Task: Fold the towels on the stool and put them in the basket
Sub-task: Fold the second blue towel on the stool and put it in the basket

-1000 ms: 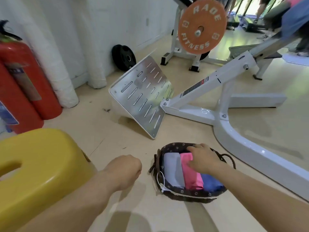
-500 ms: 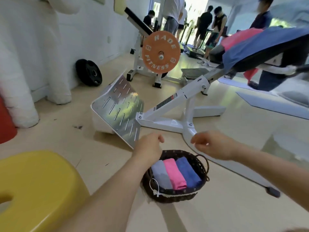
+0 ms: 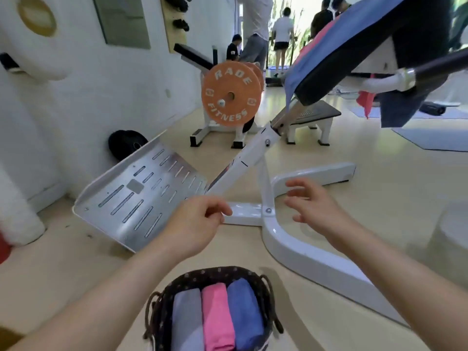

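view: head-worn, wide-angle | faces: forward and down | near: basket (image 3: 215, 272) directly below

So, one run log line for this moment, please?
woven basket: three folded towels inside | left hand: empty | right hand: empty
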Tool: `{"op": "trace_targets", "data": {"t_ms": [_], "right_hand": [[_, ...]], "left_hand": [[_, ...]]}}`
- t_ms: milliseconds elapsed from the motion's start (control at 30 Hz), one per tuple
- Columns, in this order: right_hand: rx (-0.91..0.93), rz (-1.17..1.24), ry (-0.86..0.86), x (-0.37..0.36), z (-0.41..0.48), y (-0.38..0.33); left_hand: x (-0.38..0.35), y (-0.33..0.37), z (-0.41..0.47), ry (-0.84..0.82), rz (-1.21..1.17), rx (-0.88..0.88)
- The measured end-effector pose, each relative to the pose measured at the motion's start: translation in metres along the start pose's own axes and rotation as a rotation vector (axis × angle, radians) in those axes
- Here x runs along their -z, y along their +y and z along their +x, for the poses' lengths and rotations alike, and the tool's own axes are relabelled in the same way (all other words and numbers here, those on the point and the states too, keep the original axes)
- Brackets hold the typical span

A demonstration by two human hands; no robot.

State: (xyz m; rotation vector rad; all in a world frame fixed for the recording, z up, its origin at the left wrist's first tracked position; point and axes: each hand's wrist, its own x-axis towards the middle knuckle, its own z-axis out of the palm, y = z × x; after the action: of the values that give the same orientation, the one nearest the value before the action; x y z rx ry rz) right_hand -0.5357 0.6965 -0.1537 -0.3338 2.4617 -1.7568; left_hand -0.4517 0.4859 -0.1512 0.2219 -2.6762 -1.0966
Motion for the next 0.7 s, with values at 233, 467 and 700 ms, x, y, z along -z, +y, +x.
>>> {"op": "trace_targets", "data": {"t_ms": [233,467,700], "right_hand": [[0.132,0.174,0.062,0.088,0.095,-0.034],[0.250,0.186,-0.146,0.093,0.143,-0.073],[0.185,0.244,-0.168,0.088,0.147,-0.076]], "left_hand": [[-0.052,0.125,0.089,0.070,0.187,-0.142],[-0.065,0.199,0.188,0.156,0.672,-0.166],[-0.062,0.196,0.224,0.072,0.567,-0.131]]}}
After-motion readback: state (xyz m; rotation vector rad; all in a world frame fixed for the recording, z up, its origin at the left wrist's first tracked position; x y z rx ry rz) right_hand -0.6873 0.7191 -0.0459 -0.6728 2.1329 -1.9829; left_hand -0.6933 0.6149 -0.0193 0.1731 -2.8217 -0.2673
